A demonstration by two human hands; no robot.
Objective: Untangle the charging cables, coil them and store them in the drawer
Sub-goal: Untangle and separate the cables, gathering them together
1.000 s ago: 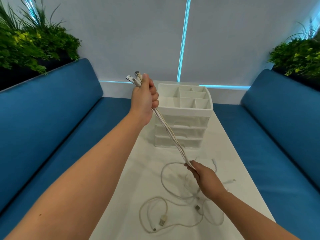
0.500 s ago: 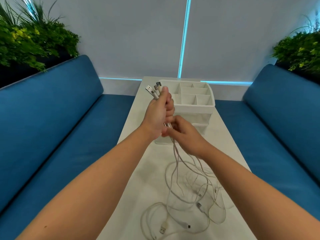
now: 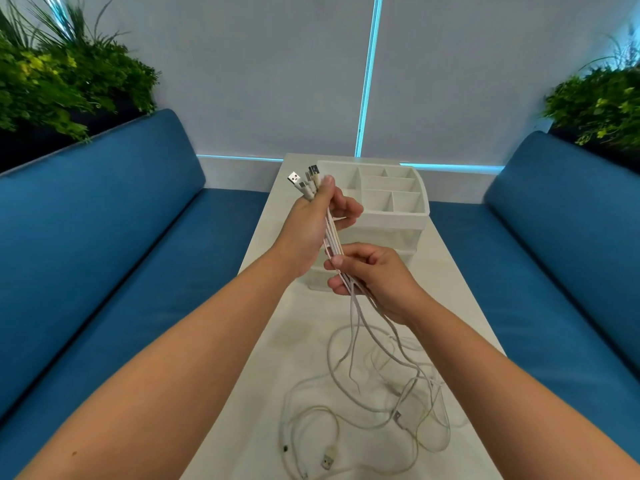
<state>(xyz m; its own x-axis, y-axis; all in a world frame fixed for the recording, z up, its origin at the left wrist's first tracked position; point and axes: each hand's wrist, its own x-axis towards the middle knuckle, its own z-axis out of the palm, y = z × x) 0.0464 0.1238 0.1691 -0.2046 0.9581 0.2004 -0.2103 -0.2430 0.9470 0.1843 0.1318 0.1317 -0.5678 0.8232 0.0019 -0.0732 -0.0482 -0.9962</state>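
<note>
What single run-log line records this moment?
left hand: grips white charging cables | right hand: pinches cables | white plastic drawer organiser: shut

Two bare forearms, no sleeves, watch or rings visible. Left arm enters from lower left w/ small dark mole near frame bottom; right arm from lower right. Left hand, right hand: short plain nails.

No readable text, label, brand or number anywhere. White plastic drawer organiser blank on every visible face. White charging cables carry no legible marking.
</note>
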